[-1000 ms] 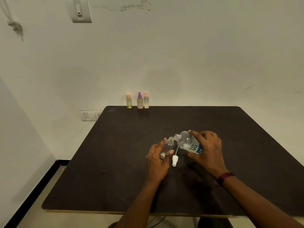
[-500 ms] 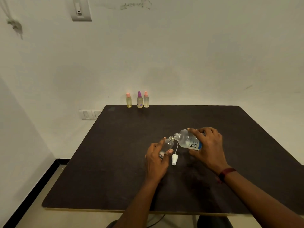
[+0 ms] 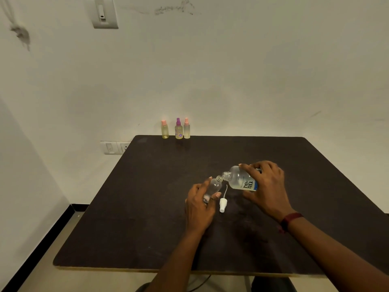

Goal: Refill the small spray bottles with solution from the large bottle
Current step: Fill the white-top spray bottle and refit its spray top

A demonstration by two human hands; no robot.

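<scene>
My left hand (image 3: 200, 204) grips a small clear spray bottle (image 3: 213, 186) with its top off, tilted so its open neck points up and right. My right hand (image 3: 266, 186) holds the large clear bottle (image 3: 240, 180) with a blue and white label, tipped on its side. The large bottle's open mouth touches the small bottle's neck. A white spray cap with its thin tube (image 3: 223, 204) lies on the dark table (image 3: 147, 207) between my hands.
Three small spray bottles stand in a row at the table's far edge against the wall: one with a pink cap (image 3: 164, 130), one with a purple cap (image 3: 178, 129), one with a pink cap (image 3: 186, 128). A wall socket (image 3: 113, 147) sits left of the table.
The large bottle has shifted slightly up and right in my right hand and stays tipped at the small bottle's neck. My left hand has kept its grip.
</scene>
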